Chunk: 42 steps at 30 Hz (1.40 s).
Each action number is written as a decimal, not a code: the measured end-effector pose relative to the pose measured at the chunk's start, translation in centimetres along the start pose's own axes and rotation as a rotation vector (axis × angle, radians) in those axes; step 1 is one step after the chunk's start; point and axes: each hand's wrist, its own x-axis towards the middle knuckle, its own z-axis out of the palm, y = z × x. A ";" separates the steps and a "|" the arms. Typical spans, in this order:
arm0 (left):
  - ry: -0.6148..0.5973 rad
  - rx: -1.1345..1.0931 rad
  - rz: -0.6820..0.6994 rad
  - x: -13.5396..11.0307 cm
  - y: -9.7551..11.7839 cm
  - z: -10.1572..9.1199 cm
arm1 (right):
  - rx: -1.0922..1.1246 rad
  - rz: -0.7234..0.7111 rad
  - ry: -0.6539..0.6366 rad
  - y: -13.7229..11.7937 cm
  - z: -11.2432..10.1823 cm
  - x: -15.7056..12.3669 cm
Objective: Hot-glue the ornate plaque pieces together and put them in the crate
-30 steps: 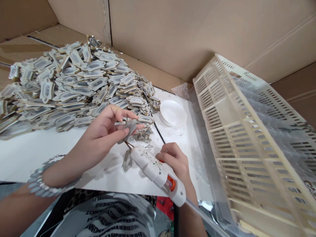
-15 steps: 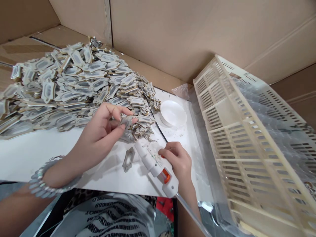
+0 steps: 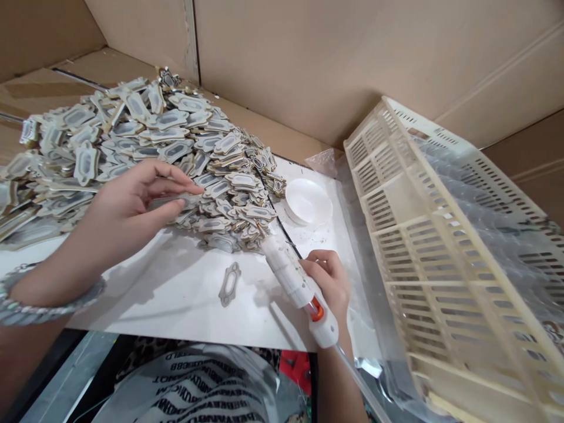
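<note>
My right hand is wrapped round a white hot glue gun, its nozzle aimed at the front of the pile. A long clear glue stick sticks out of the gun's back end. My left hand pinches a flat grey frame-shaped piece between thumb and fingers, over the heap's front edge; fingers partly hide it. One loose grey frame piece lies by itself on the white board between the hands. Behind them rises a large heap of like pieces.
A white bowl stands right of the heap. Farther right, a cream plastic crate leans tilted, with clear bubble wrap inside. Cardboard walls enclose the back. A black cord runs behind the glue gun.
My left hand has moved left with the piece, away from the nozzle. The glue gun in my right hand has shifted slightly right. The loose piece has stayed put.
</note>
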 end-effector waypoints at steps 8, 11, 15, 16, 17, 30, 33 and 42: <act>-0.079 0.374 -0.030 0.7 -2.2 -1.7 | 0.011 0.053 -0.083 -0.7 -0.6 0.2; -0.113 0.493 0.094 0.8 -2.8 -1.8 | 0.002 0.020 -0.086 -0.8 -0.5 0.1; -0.092 0.606 0.285 0.6 -3.2 -1.7 | -0.020 -0.009 -0.091 -0.7 -0.5 0.0; -0.092 0.620 0.301 0.6 -3.2 -1.8 | -0.024 -0.013 -0.090 -0.6 -0.4 0.0; -0.096 0.621 0.310 0.5 -3.3 -1.9 | -0.026 -0.017 -0.087 -0.5 -0.4 0.0; -0.485 0.538 0.455 -2.8 -3.1 -0.3 | 0.025 0.015 0.029 -0.1 0.0 0.0; -0.601 0.623 0.416 -3.9 -3.0 1.5 | 0.041 0.020 -0.028 -0.5 -0.3 0.2; -0.593 0.660 0.459 -4.3 -3.3 3.2 | 0.013 -0.021 -0.064 -0.9 -0.6 0.3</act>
